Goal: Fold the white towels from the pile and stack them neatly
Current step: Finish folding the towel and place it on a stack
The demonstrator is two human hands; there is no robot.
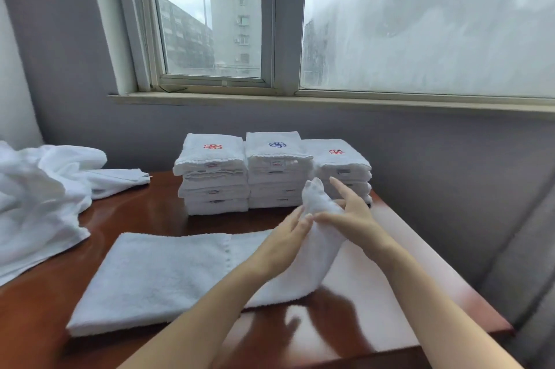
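I am watching the left grip point(285, 238) pressing straight fingers against the left side of the lifted end of the white towel point(156, 275). The right grip point(353, 214) is lying against the right side of that end, with its fingers stretched out and its thumb resting on the cloth. Neither grip is curling round the cloth; the end is standing sandwiched between them. The rest of the towel is lying flat on the brown surface point(375, 329), stretching left and near from the hands. Just beyond them three stacks of folded towels point(274, 172) are sitting side by side at the far edge, red emblems showing on the outer two and a blue one on the middle. The unfolded pile point(36, 203) is spilling over the left end of the surface, well apart from the stacks.
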